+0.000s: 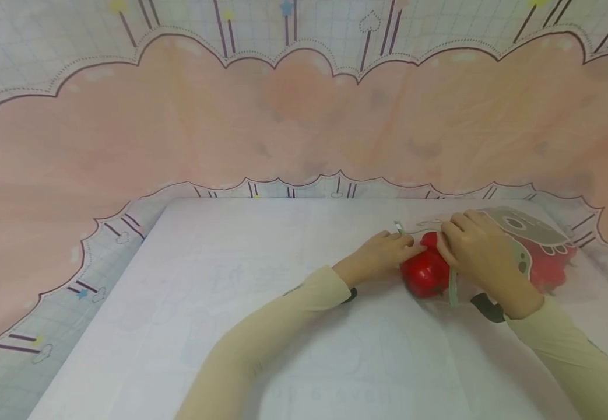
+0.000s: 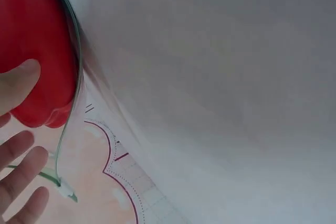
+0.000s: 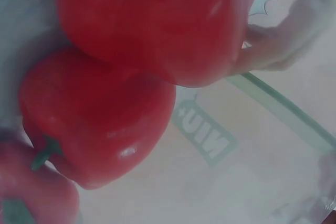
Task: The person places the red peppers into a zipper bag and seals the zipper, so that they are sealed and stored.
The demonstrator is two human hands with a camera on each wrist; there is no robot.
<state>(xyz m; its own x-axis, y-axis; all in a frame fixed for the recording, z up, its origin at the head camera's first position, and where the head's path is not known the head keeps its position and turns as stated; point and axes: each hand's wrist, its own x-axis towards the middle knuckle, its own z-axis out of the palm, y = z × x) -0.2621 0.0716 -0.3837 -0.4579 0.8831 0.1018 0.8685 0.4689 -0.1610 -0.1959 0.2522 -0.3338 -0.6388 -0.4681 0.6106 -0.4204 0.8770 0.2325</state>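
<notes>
A shiny red bell pepper (image 1: 424, 271) sits between both hands at the mouth of a clear zip bag (image 1: 537, 233) with a cartoon print. My left hand (image 1: 387, 254) lays its thumb on the pepper, its other fingers spread beside the bag's green edge in the left wrist view. Near those fingertips shows a white zip slider (image 2: 65, 188). My right hand (image 1: 474, 251) grips the bag on the pepper's right side, its fingers curled over it. More red peppers (image 3: 100, 121) show lower in the right wrist view, near the bag's mirrored green print.
A white tabletop (image 1: 178, 280) carries everything, its far edge against a peach and pale blue patterned cloth (image 1: 283, 116). The bag's printed end (image 1: 550, 274), with red showing in it, reaches toward the table's right edge. Dark straps sit at both wrists.
</notes>
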